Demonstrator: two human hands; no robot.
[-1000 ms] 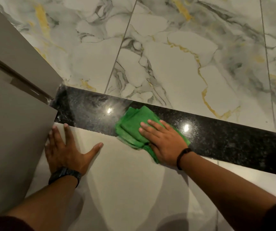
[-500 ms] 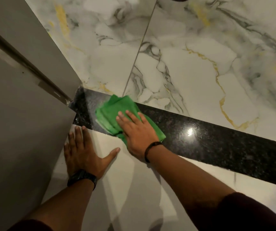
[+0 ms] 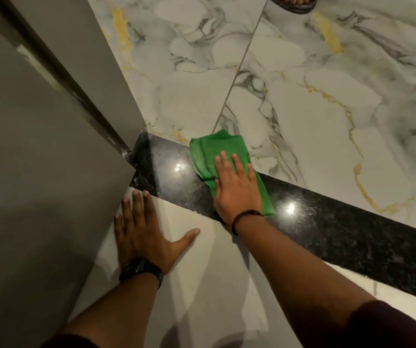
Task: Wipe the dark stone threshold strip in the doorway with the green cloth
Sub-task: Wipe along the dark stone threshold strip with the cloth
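Floor-level view of a doorway, looking down over your two forearms. A dark speckled stone strip (image 3: 327, 222) runs across the floor from about 9 o'clock, where it meets the grey door panel (image 3: 38, 184), down toward 4 o'clock; two bright ceiling reflections sit on its polished face. Beyond it, from 11 to 3 o'clock, lie glossy marble tiles (image 3: 315, 109) veined in grey and gold, with one grout line running up toward 12 o'clock. On the near side, a plain pale tile (image 3: 202, 272) fills the floor toward 6 o'clock. Your right hand (image 3: 237, 194) lies flat, fingers extended and spread, pressing the folded green cloth (image 3: 209, 154) against the strip just right of the door; the far edge of the cloth overlaps onto the marble. Your left hand (image 3: 141, 234) is flat on the pale tile at 7 o'clock, fingers splayed, holding nothing, fingertips just short of the strip and beside the door panel. The hands are apart. A dark watch (image 3: 141, 271) circles your left wrist, a thin dark band (image 3: 246, 217) your right. At 12 o'clock, part of a sandalled foot (image 3: 292, 2) shows at the frame edge.
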